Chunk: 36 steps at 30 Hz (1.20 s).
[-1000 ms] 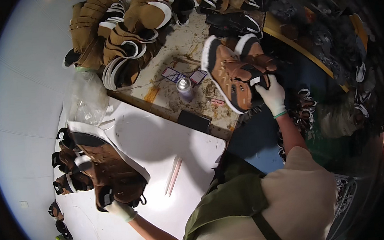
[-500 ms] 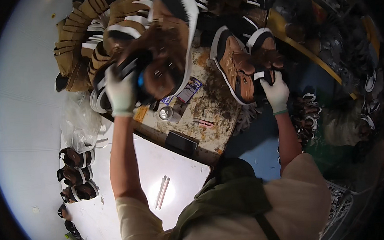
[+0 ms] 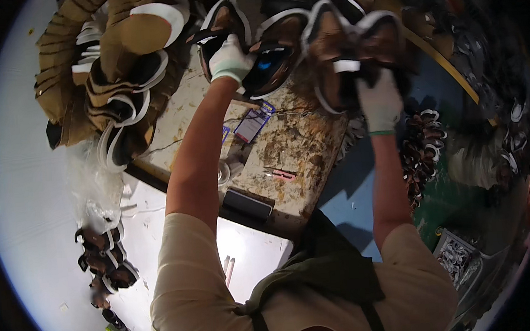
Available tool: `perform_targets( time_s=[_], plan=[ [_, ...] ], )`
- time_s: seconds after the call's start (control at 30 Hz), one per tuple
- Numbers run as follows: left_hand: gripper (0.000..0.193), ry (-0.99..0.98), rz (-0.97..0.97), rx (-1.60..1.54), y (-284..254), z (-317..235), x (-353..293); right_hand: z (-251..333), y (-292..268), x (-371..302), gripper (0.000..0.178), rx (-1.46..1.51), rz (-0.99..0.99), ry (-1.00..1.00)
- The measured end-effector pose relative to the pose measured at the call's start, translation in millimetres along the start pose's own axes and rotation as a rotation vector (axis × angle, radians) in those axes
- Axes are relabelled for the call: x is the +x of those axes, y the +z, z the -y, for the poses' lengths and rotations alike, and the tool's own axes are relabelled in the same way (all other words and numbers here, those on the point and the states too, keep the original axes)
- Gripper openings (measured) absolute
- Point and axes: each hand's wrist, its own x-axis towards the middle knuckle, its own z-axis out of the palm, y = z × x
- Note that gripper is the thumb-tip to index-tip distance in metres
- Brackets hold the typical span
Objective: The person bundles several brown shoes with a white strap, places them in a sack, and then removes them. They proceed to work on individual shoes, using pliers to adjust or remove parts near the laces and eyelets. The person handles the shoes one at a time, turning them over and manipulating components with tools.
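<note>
My left hand (image 3: 229, 58), in a white glove, grips a dark brown shoe upper with white trim (image 3: 267, 59) and holds it up over the stained workbench (image 3: 288, 146). My right hand (image 3: 380, 101), also gloved, holds a second batch of brown shoe uppers (image 3: 355, 45) by a white tab, at the bench's far right edge. The two batches almost touch at the top of the view. Both arms reach forward from the lower edge.
A big heap of tan and white-edged shoe uppers (image 3: 113, 59) lies at the far left of the bench. Tags (image 3: 251, 124), a small round tin (image 3: 224, 171) and a dark phone-like slab (image 3: 247, 204) sit on the bench. More brown uppers (image 3: 104, 260) lie on the white table (image 3: 252, 257), others (image 3: 424, 137) hang right.
My left hand has brought the shoe upper from the white table at lower left up over the bench, beside the ones in my right hand. My right hand rose slightly.
</note>
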Motion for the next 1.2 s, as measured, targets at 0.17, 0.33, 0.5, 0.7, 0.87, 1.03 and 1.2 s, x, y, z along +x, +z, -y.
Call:
perform_targets(
  time_s=[0.17,0.33,0.5,0.7,0.87,1.03,1.2],
  plan=[
    [0.070,0.005,0.204,0.358,12.5,47.9,15.0,39.6,108.2,-10.0,0.060,0.117,0.180,-0.296],
    [0.058,-0.173,0.165,0.288,12.1,88.8,17.6,87.2,92.9,2.2,0.053,0.082,0.545,-0.153],
    [0.046,-0.212,0.085,0.151,23.6,84.5,20.4,81.0,87.5,4.2,0.048,0.116,0.109,-0.274],
    [0.040,-0.222,-0.099,-0.015,25.2,75.2,32.6,87.0,80.5,23.8,0.048,0.150,0.095,-0.148],
    [0.053,-0.253,-0.004,-0.057,44.3,68.3,25.1,86.1,109.9,29.5,0.053,0.010,0.178,-0.213],
    [0.062,-0.097,0.148,-0.095,26.4,93.5,29.3,77.3,99.4,34.2,0.064,0.015,0.388,-0.254],
    [0.054,-0.130,0.094,-0.293,-26.3,105.9,-2.4,61.2,83.6,4.2,0.053,0.200,0.184,-0.316]
  ],
)
